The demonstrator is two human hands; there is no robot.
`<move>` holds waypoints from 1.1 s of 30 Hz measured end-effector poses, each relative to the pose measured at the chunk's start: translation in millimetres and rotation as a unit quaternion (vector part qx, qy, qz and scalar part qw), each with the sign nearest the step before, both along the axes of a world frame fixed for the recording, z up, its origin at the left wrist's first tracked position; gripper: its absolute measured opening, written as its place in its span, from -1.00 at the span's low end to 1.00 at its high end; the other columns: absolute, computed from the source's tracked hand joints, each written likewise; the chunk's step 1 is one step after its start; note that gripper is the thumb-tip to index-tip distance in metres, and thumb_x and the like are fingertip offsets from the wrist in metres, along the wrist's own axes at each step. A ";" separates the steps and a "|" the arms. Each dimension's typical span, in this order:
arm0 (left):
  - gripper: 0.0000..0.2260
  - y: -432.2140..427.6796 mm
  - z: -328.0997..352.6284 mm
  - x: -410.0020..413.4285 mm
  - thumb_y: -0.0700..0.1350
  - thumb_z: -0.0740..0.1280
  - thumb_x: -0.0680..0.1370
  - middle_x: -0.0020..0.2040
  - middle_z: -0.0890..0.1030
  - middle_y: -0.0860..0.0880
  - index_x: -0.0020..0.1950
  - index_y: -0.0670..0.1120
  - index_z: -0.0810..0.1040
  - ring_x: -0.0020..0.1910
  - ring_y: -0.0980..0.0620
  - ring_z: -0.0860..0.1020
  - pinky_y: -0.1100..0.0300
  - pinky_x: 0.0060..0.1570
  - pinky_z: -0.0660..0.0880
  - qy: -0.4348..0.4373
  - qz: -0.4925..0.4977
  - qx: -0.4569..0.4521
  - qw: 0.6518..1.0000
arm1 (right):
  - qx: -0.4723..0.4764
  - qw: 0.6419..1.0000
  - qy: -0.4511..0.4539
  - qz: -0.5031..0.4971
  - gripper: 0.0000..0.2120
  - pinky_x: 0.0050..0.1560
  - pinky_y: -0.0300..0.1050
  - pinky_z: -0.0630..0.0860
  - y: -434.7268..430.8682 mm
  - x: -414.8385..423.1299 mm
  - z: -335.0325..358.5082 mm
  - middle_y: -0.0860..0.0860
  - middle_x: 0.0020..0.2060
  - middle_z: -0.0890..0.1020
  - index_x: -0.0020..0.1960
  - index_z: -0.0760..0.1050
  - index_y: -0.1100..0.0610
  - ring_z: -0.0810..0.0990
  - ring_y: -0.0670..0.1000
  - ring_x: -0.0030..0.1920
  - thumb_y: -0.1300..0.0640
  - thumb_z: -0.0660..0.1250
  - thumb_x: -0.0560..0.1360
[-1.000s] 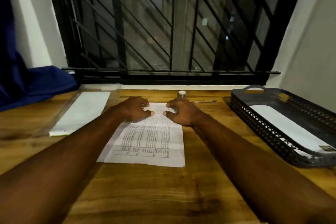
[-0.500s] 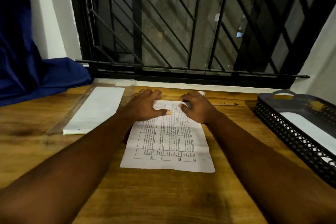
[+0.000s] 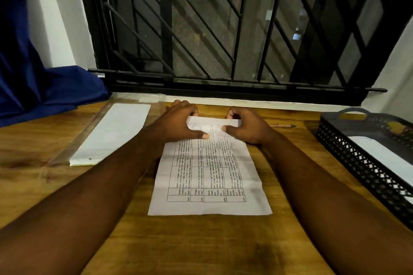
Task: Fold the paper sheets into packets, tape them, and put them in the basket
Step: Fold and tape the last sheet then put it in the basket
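A printed paper sheet (image 3: 210,176) with a table on it lies on the wooden table in front of me. Its far edge is lifted and curled back toward me. My left hand (image 3: 178,123) pinches that far edge at its left corner, and my right hand (image 3: 248,126) pinches it at the right corner. A stack of white sheets (image 3: 111,134) in a clear sleeve lies at the left. The black perforated basket (image 3: 357,152) stands at the right with a white folded packet (image 3: 386,158) inside.
A pen (image 3: 282,125) lies on the table behind my right hand. Blue cloth (image 3: 44,94) hangs over the far left of the table. A black window grille (image 3: 223,29) runs along the table's far edge.
Both hands went from pressing flat on the sheet's far end to lifting its far edge and curling it toward me. The camera has moved closer and lower.
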State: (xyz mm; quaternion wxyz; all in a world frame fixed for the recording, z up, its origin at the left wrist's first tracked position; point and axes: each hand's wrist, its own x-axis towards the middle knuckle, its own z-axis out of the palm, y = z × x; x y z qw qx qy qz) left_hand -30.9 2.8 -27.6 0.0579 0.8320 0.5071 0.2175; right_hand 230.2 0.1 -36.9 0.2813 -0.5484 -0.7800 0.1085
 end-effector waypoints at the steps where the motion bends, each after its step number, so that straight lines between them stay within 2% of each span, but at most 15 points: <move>1: -0.54 -1.1 3.2 -1.0 0.31 0.56 0.35 0.10 0.52 0.10 0.04 0.10 0.48 0.15 0.05 0.42 0.06 0.05 0.39 -0.008 -0.010 0.002 1.000 | -0.001 1.000 0.005 -0.006 -0.84 -0.06 0.00 0.62 -2.2 0.5 4.1 -0.08 -0.13 0.66 -0.06 0.56 -0.02 0.62 -0.06 -0.07 0.00 0.54 0.51; 4: -0.63 -3.4 12.5 -3.7 0.09 0.61 0.39 0.06 0.57 0.12 0.02 0.14 0.48 0.12 0.04 0.51 0.09 0.00 0.47 -0.024 0.001 -0.019 1.000 | 0.030 0.999 0.014 -0.024 -0.87 -0.13 -0.09 0.58 -6.4 1.0 16.6 -0.10 -0.18 0.65 -0.08 0.56 -0.03 0.61 -0.09 -0.12 0.05 0.51 0.54; 6: -0.65 -2.7 16.3 -4.2 -0.02 0.61 0.41 0.07 0.60 0.13 0.04 0.18 0.49 0.15 0.03 0.54 0.03 0.13 0.51 -0.023 0.019 -0.007 1.000 | 0.051 0.998 0.012 -0.036 -0.88 -0.09 -0.10 0.56 -7.0 2.0 23.4 -0.13 -0.17 0.63 -0.05 0.55 -0.04 0.59 -0.11 -0.13 0.07 0.50 0.55; 8: -0.69 -2.9 19.7 -3.3 -0.09 0.58 0.45 0.04 0.62 0.14 0.05 0.19 0.54 0.13 0.04 0.55 -0.06 0.21 0.53 -0.030 0.031 0.022 0.999 | 0.077 0.996 0.001 -0.040 -0.86 0.02 -0.01 0.58 -6.0 5.0 28.6 -0.18 -0.16 0.62 -0.01 0.55 -0.07 0.58 -0.12 -0.12 0.10 0.50 0.55; 10: -0.74 -2.0 21.1 -2.2 -0.13 0.54 0.49 -0.02 0.62 0.15 0.03 0.18 0.58 0.04 0.08 0.56 -0.06 0.14 0.57 -0.035 0.025 0.057 0.997 | 0.081 0.996 -0.012 -0.038 -0.79 0.06 -0.01 0.58 -6.3 8.9 33.7 -0.20 -0.15 0.61 0.04 0.56 -0.10 0.59 -0.12 -0.11 0.15 0.49 0.51; 13: -0.80 -5.2 21.2 0.6 -0.16 0.50 0.52 -0.05 0.61 0.14 -0.01 0.14 0.62 -0.03 0.10 0.55 -0.02 0.07 0.59 -0.014 0.011 0.095 0.995 | 0.052 0.998 -0.030 -0.015 -0.76 -0.06 -0.08 0.62 -9.5 11.2 41.4 -0.14 -0.15 0.64 0.05 0.60 -0.08 0.61 -0.10 -0.13 0.20 0.48 0.48; 15: -0.80 -4.4 20.1 0.2 -0.19 0.49 0.53 -0.04 0.62 0.12 -0.02 0.13 0.63 -0.04 0.09 0.56 0.01 0.01 0.61 -0.006 0.007 0.095 0.995 | 0.044 0.998 -0.052 0.013 -0.78 -0.05 -0.02 0.66 -8.2 12.4 43.7 -0.10 -0.17 0.67 0.02 0.65 -0.04 0.64 -0.08 -0.13 0.22 0.50 0.44; 17: -0.80 -5.0 18.6 -0.2 -0.22 0.46 0.54 -0.04 0.63 0.09 -0.04 0.10 0.63 -0.03 0.08 0.56 0.08 -0.04 0.60 0.006 0.006 0.069 0.998 | -0.011 0.997 -0.060 0.041 -0.80 0.04 0.04 0.67 -5.1 12.6 44.5 -0.04 -0.13 0.70 0.03 0.68 -0.03 0.66 -0.04 -0.08 0.15 0.56 0.43; 19: -0.78 -5.0 16.0 0.0 -0.26 0.44 0.55 -0.04 0.64 0.07 -0.05 0.09 0.63 -0.04 0.07 0.56 0.16 -0.10 0.54 0.012 0.009 0.067 0.998 | -0.097 0.992 -0.059 0.052 -0.71 0.08 -0.01 0.66 -3.7 9.0 45.8 -0.04 -0.04 0.69 0.08 0.68 -0.05 0.66 -0.04 0.00 -0.07 0.63 0.41; 21: -0.78 -4.6 12.8 1.1 -0.27 0.45 0.54 -0.06 0.64 0.06 -0.04 0.08 0.65 -0.07 0.07 0.55 0.17 -0.13 0.52 0.009 0.015 0.082 0.996 | -0.145 0.987 -0.052 0.048 -0.64 0.12 -0.06 0.61 -2.4 2.8 45.3 -0.07 0.01 0.70 0.10 0.68 -0.07 0.66 -0.06 0.06 -0.21 0.60 0.41; 24: -0.76 -5.4 7.7 4.1 -0.30 0.45 0.52 -0.05 0.66 0.07 -0.06 0.07 0.64 -0.04 0.07 0.57 0.04 0.01 0.60 0.010 -0.010 0.066 0.998 | -0.119 0.992 -0.036 0.034 -0.74 0.14 -0.07 0.61 -3.8 -6.0 37.8 -0.11 0.01 0.71 0.11 0.67 -0.05 0.65 -0.07 0.07 -0.13 0.55 0.49; 26: -0.75 -4.5 3.7 3.6 -0.32 0.43 0.49 -0.04 0.66 0.08 -0.07 0.05 0.65 -0.02 0.08 0.58 -0.03 0.05 0.60 0.017 -0.042 0.041 0.998 | -0.103 0.993 -0.046 0.023 -0.73 0.13 -0.10 0.59 -7.5 -12.7 30.8 -0.12 0.11 0.69 0.20 0.65 -0.05 0.64 -0.06 0.14 -0.08 0.51 0.53; 28: -0.78 -4.1 1.3 1.1 -0.25 0.45 0.49 -0.02 0.66 0.10 0.01 0.06 0.67 -0.01 0.10 0.57 -0.03 0.06 0.60 0.025 -0.056 0.011 0.998 | -0.113 0.991 -0.068 0.023 -0.61 0.17 -0.12 0.50 -10.8 -21.0 23.9 -0.08 0.30 0.62 0.39 0.57 -0.03 0.58 -0.03 0.29 -0.03 0.43 0.58; 30: -0.79 -5.6 1.5 -1.1 -0.08 0.44 0.51 0.05 0.67 0.11 0.14 0.08 0.67 0.03 0.11 0.59 -0.01 0.07 0.60 0.012 -0.063 -0.026 0.998 | -0.121 0.987 -0.105 0.020 -0.49 0.36 0.00 0.44 -13.1 -29.5 17.2 -0.03 0.47 0.49 0.55 0.44 -0.03 0.44 0.02 0.44 -0.06 0.34 0.62; 33: -0.66 -13.5 7.5 1.1 0.08 0.30 0.62 0.37 0.60 0.06 0.38 0.06 0.61 0.31 0.04 0.53 0.07 0.29 0.47 0.009 -0.052 -0.079 0.995 | -0.122 0.985 -0.125 0.009 -0.43 0.59 0.18 0.14 -18.5 -40.5 6.4 -0.03 0.65 0.26 0.67 0.24 -0.07 0.17 0.07 0.64 -0.18 0.19 0.70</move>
